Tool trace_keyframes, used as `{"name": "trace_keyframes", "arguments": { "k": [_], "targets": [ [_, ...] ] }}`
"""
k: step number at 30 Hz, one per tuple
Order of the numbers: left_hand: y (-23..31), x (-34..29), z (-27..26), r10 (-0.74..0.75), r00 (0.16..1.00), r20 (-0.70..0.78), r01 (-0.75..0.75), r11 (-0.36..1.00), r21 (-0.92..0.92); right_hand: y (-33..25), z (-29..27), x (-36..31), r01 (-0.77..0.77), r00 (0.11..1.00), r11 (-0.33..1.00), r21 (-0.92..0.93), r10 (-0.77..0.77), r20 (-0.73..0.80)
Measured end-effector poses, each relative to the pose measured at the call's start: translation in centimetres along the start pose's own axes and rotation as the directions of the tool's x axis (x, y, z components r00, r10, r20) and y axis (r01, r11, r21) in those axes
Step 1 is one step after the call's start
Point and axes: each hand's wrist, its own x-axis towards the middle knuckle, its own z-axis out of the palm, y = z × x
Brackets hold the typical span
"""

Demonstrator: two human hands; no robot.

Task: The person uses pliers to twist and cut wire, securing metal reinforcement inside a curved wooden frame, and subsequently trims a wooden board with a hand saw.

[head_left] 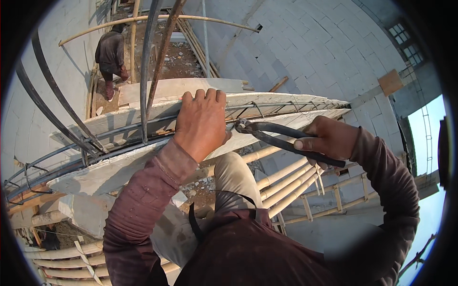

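My left hand [202, 124] reaches across a narrow trough between two upright boards. Its fingers curl over the top of the far board [276, 98], and its thumb lies by the near board [114, 167]. My right hand [327, 138] is closed around the handles of dark end-cutting pincers [276, 127]. The pincers' jaws are at the near board's top edge, just right of my left hand; what they bite on is too small to make out. Steel reinforcing bars with bent stirrups [257, 108] run along the trough between the boards.
Rebar rods [145, 71] rise from the trough, left of my left hand. Bamboo poles [286, 178] form a platform below me. A person [112, 55] stands far below at the upper left. A grey block wall [305, 52] rises at the far side.
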Motion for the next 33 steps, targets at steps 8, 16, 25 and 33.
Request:
{"name": "trace_keyframes", "arguments": {
  "k": [8,16,25,33],
  "targets": [
    [-0.2,0.1,0.1,0.013,1.000,-0.019,-0.013,1.000,0.022,0.7,0.7,-0.4,0.130,0.890,0.857,-0.498,-0.322,-0.321],
    [0.0,0.0,0.1,0.015,1.000,-0.021,-0.014,0.999,0.030,3.0,2.3,-0.5,-0.004,0.687,0.598,-0.802,-0.580,-0.436],
    [0.0,0.1,0.0,0.021,0.999,-0.026,-0.021,0.999,0.034,1.3,1.8,-0.3,-0.003,0.895,0.858,-0.513,-0.226,-0.384],
    [0.0,0.0,-0.3,0.023,1.000,-0.003,-0.023,1.000,0.016,4.7,3.7,0.0,-0.166,0.408,0.386,-0.908,-0.811,-0.419]
  ]
}}
